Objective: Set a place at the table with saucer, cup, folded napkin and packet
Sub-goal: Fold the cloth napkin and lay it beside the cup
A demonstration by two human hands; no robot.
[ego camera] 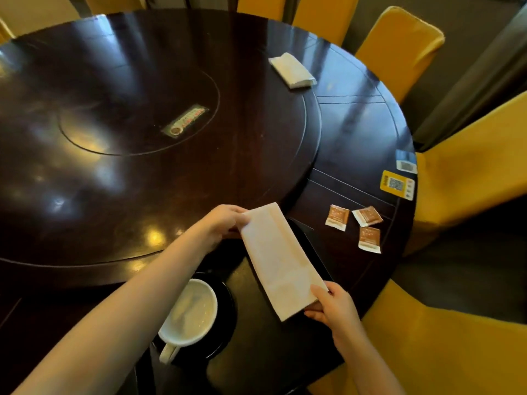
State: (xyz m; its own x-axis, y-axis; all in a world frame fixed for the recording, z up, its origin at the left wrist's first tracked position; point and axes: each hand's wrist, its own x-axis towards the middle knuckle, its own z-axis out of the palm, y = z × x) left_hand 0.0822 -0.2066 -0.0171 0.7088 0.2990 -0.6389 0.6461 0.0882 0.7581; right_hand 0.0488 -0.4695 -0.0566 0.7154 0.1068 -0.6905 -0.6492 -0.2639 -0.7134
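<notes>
fingers (318, 292) pinching each end, long white folded napkin (278, 258)

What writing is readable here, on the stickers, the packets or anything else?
No text reads clearly.
Yellow sticker: QR code, print blurred.
Blue sticker: QR code, print blurred.
Three brown packets: print too small.
Strip at the table's centre: blurred.

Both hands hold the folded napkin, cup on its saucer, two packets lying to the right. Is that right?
No: the head view shows three packets, not two. The left hand and right hand hold the folded napkin, and the cup is on its saucer.
</notes>
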